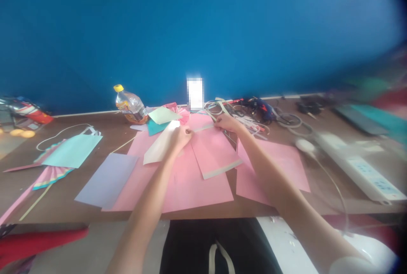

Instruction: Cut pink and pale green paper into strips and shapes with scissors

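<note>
Pink sheets (203, 193) lie overlapped on the brown table. Above them is a pink piece (216, 151) with a pale strip along its near edge and another pale strip across its far part. My left hand (182, 136) is closed at the left end of the far strip, fingers pinched. The fingers of my right hand (225, 123) pinch the strip's right end. A white sheet (160, 144) lies beside and partly behind my left hand. A lilac sheet (106, 178) rests to the left of the pink ones.
A bottle with a yellow cap (130, 106) leans near the blue wall. Tangled cables (248, 121) lie behind my right hand. At right is a white power strip (369, 176); at left, a light-blue paper bag (74, 149) and folded paper fans (54, 174).
</note>
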Tool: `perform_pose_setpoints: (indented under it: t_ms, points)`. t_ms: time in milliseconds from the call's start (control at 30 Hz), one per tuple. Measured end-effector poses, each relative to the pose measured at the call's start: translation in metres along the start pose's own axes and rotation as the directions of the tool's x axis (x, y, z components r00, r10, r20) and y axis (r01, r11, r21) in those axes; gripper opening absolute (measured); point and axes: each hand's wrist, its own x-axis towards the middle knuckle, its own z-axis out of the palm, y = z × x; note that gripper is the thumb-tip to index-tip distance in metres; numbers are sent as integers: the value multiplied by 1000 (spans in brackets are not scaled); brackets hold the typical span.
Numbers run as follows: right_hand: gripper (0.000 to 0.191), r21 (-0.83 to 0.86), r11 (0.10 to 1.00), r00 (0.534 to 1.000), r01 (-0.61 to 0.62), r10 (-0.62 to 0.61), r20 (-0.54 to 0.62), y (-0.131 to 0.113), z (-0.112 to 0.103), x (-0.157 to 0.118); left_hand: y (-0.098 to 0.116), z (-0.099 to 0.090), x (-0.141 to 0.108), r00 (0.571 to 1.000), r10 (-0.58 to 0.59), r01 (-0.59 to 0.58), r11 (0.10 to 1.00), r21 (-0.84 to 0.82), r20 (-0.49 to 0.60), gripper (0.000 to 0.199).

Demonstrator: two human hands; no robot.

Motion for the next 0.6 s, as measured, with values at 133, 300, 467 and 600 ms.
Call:
perform_pose_setpoints:
  t_ms: [133,300,467,600]
  points:
    - [12,-14,1000,1000,-2,2,11,0,-1,0,1,-1,0,1000,4,-4,1000,-10,20,17]
    - [11,-23,1000,1000,-4,5,18,-1,-2,-1,2,-3,0,999,11,-11,1000,7,41,18]
    - [12,-19,1000,1000,-5,5,18,-2,-2,-1,4,-4,-1,999,7,-7,1000,9,40,17]
    - [12,-41,999,1000,-14,15,17,-4,-2,-2,5,-4,-1,999,0,0,1000,15,40,17]
